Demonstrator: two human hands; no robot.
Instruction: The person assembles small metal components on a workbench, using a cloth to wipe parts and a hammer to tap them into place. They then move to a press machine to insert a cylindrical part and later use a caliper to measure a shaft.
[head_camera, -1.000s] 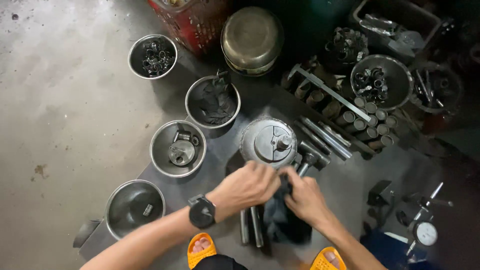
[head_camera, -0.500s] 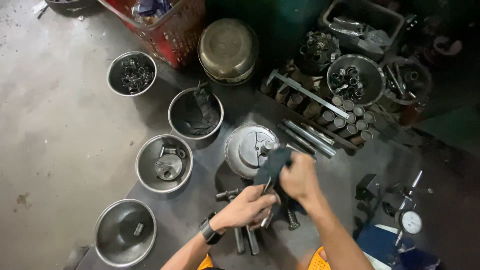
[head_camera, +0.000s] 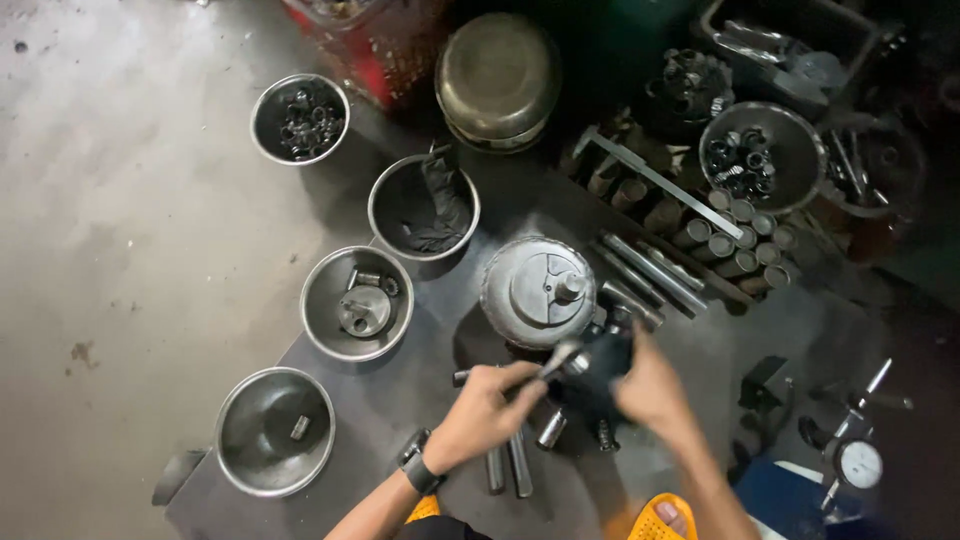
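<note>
- Just below the round metal housing (head_camera: 540, 290), the left hand (head_camera: 480, 415) has its fingers closed on a slim metal rod (head_camera: 558, 357).
- The rod slants up-right toward the dark cloth (head_camera: 598, 372), gripped by the right hand (head_camera: 650, 385).

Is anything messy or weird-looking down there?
Nothing looks spilled or broken. One odd bit: a dark crumpled rag sits inside a steel bowl, while the other bowls hold metal parts. Loose metal rods lie scattered by the left hand, and the right hand grips a dark cloth.
</note>
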